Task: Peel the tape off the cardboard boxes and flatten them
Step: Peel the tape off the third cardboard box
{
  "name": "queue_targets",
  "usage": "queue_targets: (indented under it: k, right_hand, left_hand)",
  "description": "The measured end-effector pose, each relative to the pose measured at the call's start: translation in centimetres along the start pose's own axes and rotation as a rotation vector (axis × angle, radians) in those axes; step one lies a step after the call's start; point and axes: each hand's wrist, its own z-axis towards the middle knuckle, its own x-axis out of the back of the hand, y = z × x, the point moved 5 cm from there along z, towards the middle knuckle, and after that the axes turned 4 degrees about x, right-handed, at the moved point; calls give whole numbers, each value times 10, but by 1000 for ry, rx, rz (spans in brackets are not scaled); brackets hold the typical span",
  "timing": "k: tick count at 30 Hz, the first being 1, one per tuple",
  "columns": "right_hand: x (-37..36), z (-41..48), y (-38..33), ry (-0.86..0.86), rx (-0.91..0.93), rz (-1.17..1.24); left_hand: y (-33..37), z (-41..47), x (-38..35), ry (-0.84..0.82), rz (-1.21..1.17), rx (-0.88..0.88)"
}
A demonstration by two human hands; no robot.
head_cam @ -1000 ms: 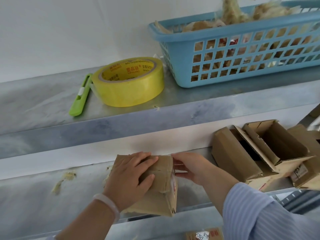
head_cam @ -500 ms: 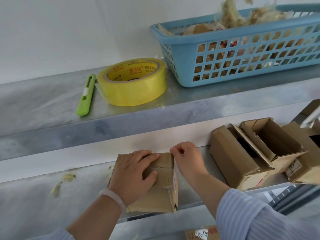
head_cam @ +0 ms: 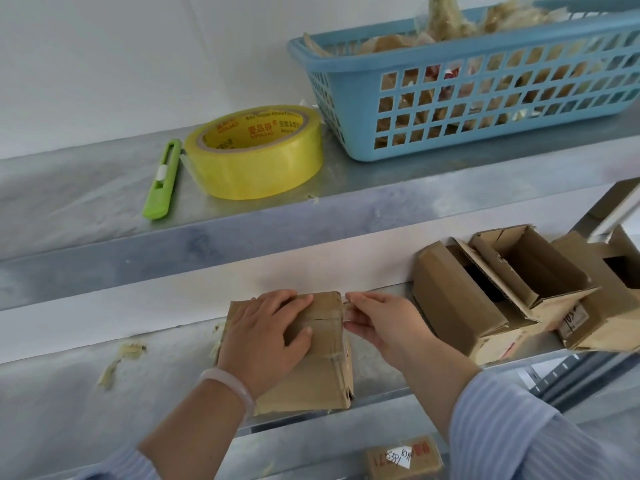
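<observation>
On the lower grey shelf [head_cam: 52, 393] lies a scuffed brown box [head_cam: 311, 379], still taped. The left hand [head_cam: 266, 336] presses flat on it; the right hand [head_cam: 384, 325] pinches what looks like a tape end at its right edge. Right of it stand open boxes [head_cam: 485, 303]. Above, a basket [head_cam: 467, 91] holds crumpled tape.

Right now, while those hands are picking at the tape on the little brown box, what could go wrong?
1. The right hand pinches only a thin end of clear tape at the edge of the small brown cardboard box; it might snap or tear the cardboard.
2. The left hand presses the box flat, but its near corner overhangs the grey metal shelf, so a hard pull could tip it off.
</observation>
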Motion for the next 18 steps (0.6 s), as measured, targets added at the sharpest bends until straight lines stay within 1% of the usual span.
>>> queue_targets:
  k: [2,6,11,13,16,18]
  right_hand:
    - [-2,1,5,-35,-16,-58]
    - [5,-2,4,-14,181,-488]
    - [6,-2,6,36,284,-558]
    - [4,-1,3,31,332,-689]
    - [-3,-8,3,-31,481,-985]
    - [-8,-12,13,-114,529,-1125]
  left_hand:
    - [0,0,0,-3,8,-1]
    - [0,-1,0,5,19,-5]
    - [2,-2,-2,10,53,-2]
    - [2,-1,-2,21,68,2]
    - [2,1,-3,30,85,17]
    - [2,2,-4,42,92,29]
